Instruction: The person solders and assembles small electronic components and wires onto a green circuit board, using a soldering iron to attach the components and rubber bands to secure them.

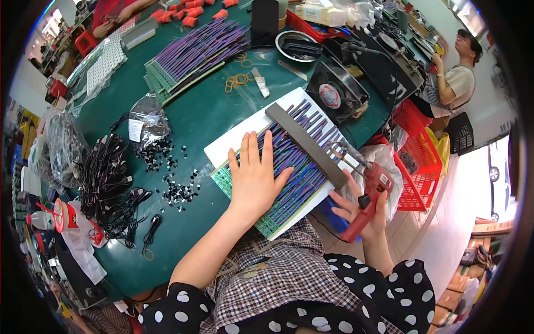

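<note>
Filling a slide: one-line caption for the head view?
Left hand spread over wired green circuit boards; red pistol-shaped tool in the right hand.

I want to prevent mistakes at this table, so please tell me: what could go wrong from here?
The red pistol-shaped tool in the right hand reaches close to the dark bar; if hot, it might scorch the nearby wires. Some fingers of that hand are spread, so the grip could slip. The left hand, flat over the wires, might shift them if it slides.
</note>
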### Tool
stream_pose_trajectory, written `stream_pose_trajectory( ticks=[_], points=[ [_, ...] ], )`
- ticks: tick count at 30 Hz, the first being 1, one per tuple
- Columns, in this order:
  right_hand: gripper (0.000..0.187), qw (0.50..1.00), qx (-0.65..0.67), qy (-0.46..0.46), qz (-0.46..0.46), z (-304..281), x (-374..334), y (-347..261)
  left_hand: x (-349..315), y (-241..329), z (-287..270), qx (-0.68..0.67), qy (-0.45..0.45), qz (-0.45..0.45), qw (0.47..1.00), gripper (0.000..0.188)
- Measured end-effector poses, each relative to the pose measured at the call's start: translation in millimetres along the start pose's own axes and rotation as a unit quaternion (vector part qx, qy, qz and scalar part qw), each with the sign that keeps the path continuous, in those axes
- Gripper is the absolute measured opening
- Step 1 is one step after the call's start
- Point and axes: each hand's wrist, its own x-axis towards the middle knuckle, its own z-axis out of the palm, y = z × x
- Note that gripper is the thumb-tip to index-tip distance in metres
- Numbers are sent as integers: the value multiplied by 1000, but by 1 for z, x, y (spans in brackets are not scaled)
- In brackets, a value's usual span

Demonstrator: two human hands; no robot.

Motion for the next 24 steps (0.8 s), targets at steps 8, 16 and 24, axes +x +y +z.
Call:
stream_pose_trajectory(
  ticks=[8,16,24],
  points=[
    [89,999,10,10,-38,7,5,-21,-1,10,2,-34,19,17,999,69],
    [85,999,12,17,-47,12,4,-14,-9,5,-4,-41,8,26,999,69],
    [82,998,-2,4,-64,38,2,-19,-16,6,-9,-69,2,51,996,68]
  ],
)
